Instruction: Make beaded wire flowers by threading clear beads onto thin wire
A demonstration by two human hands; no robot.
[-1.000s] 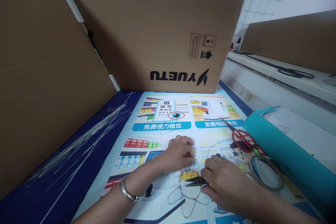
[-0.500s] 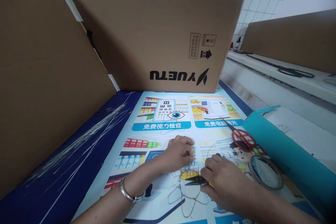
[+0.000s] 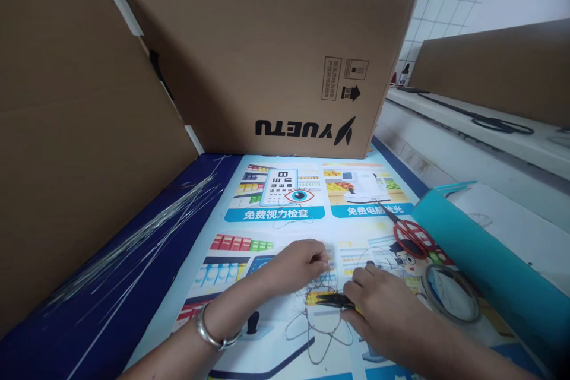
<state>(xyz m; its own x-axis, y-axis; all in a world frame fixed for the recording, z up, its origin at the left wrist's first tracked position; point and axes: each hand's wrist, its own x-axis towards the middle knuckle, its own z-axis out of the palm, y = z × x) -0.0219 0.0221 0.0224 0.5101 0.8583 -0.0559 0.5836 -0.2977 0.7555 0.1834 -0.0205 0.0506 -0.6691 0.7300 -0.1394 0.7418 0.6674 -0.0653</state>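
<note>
A thin wire piece [image 3: 323, 331], bent into several petal-like loops around a ring, lies on the printed sheet between my hands. Just above it, my left hand [image 3: 305, 261] is closed, its fingers curled on a strand of the wire; the fingertips are partly hidden. My right hand [image 3: 371, 300] is wrapped around black-jawed pliers [image 3: 332, 300] with yellow on the handles. The jaws point left across the upper part of the wire ring. Whether they grip a strand cannot be made out.
Red-handled scissors [image 3: 412, 234] and a roll of clear tape [image 3: 452, 294] lie at right, beside a teal folder [image 3: 485, 255]. Loose straight wires [image 3: 146, 231] spread over the blue left side. Cardboard panels [image 3: 267, 59] stand behind and at left.
My left hand's fingers have curled in more tightly, and its wrist has shifted slightly left. The plier jaws have moved up a little over the wire ring.
</note>
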